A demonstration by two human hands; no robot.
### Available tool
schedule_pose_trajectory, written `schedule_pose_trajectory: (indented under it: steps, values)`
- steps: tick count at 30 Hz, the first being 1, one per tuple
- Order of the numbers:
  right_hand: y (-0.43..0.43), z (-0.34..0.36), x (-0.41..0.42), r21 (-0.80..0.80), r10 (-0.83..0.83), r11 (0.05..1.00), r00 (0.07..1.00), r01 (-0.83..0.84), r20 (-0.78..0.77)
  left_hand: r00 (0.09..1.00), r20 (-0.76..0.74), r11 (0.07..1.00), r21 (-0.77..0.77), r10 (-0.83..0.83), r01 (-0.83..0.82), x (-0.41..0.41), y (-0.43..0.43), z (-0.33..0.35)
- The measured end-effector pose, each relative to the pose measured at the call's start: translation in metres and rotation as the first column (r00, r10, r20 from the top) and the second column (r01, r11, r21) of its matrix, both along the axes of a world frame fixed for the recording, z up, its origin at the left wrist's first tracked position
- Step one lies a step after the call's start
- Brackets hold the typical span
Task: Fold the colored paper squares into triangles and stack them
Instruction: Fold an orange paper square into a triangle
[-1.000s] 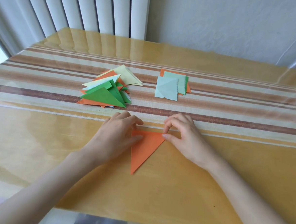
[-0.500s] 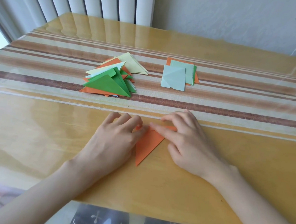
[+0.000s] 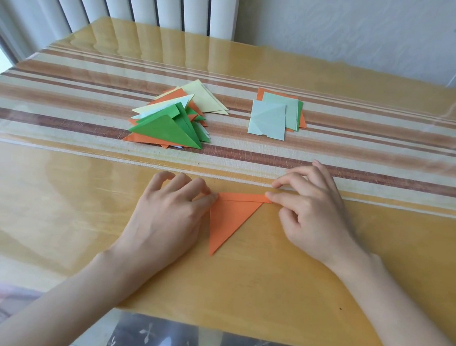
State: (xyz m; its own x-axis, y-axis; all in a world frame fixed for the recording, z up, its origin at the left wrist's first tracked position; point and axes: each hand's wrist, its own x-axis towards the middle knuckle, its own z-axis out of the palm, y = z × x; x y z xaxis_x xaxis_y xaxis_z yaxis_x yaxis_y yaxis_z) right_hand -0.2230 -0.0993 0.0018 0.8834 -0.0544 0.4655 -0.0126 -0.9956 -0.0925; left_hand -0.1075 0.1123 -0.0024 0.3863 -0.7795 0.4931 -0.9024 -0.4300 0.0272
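An orange paper folded into a triangle (image 3: 229, 219) lies flat on the table between my hands, its long point toward me. My left hand (image 3: 164, 217) rests beside it, fingertips pressing the triangle's left corner. My right hand (image 3: 313, 214) presses the right corner with a fingertip, its other fingers curled above the table. Farther back on the left sits a loose stack of folded triangles (image 3: 171, 123) in green, orange and pale yellow. To its right lies a small pile of unfolded squares (image 3: 274, 114), pale green on top with orange beneath.
The table (image 3: 58, 193) has a yellow-and-brown striped cloth under a clear glossy cover. White vertical blinds (image 3: 141, 2) and a pale wall stand behind the far edge. The near table edge runs just below my forearms.
My right hand slid rightward along the fold, from the triangle's middle to its right corner. My left hand stayed at the left corner. The camera view shifted slightly.
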Motion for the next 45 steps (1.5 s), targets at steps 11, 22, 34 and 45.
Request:
schedule_pose_trajectory:
  steps: [11,22,34,45]
  values:
    - [0.006,0.003,-0.002,0.026,-0.003,1.000,0.999,0.004,-0.049,0.997,-0.028,0.997,0.012,0.079,-0.078,-0.003,-0.006,0.001]
    - [0.006,-0.001,0.000,0.097,0.086,0.992,0.993,-0.078,-0.079,0.997,0.047,0.998,0.034,0.056,-0.057,0.000,-0.006,0.001]
    - [0.012,-0.004,0.012,0.320,-0.155,0.936,0.988,0.147,-0.001,0.992,-0.117,0.996,-0.074,-0.054,0.045,-0.020,-0.025,0.027]
    - [0.008,0.002,0.003,0.457,-0.094,0.877,0.985,0.151,-0.145,0.989,-0.011,0.986,0.079,-0.149,0.150,-0.004,-0.042,0.007]
